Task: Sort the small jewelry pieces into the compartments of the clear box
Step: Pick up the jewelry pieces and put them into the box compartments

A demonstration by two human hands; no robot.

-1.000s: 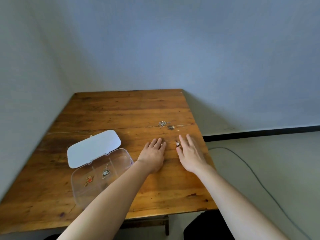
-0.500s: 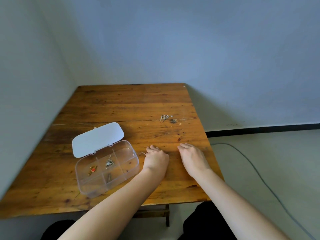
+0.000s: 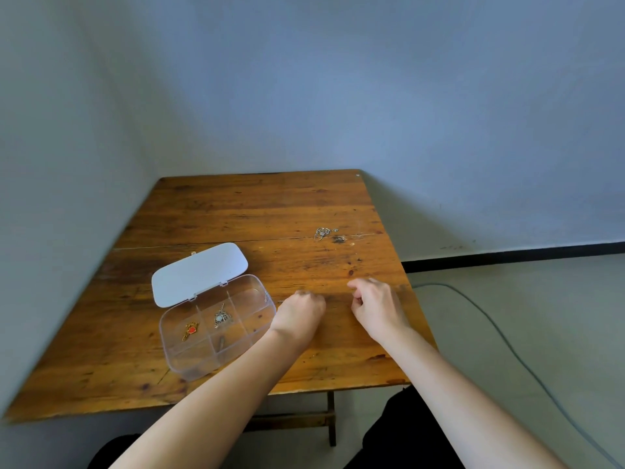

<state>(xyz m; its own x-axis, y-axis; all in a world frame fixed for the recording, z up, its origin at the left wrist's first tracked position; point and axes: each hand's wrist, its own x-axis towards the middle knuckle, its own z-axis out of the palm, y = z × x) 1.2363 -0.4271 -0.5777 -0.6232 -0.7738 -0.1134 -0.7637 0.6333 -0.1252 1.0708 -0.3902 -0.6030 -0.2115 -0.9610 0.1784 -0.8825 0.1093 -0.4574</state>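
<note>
The clear compartment box point(image 3: 257, 328) lies open on the wooden table point(image 3: 236, 204), with its white lid point(image 3: 199, 274) folded back. Separate compartments hold a red and gold pendant point(image 3: 190, 330), a silver piece point(image 3: 221, 318) and a small dark piece point(image 3: 221, 343). A tangle of silver jewelry point(image 3: 324, 232) lies further back on the table. My left hand point(image 3: 301, 314) is curled shut just right of the box, and a thin chain end point(image 3: 280, 301) shows beside it. My right hand point(image 3: 377, 304) is curled shut beside it, its fingers hiding what they pinch.
The table's right edge runs close to my right hand. A grey cable point(image 3: 500, 336) crosses the floor to the right. Walls close in behind the table and on its left. My dark-clothed legs point(image 3: 406, 431) are below the near edge.
Both hands lay flat with a small piece at each set of fingertips. They have curled shut and drawn back toward me; those pieces no longer lie on the table. The view shifted.
</note>
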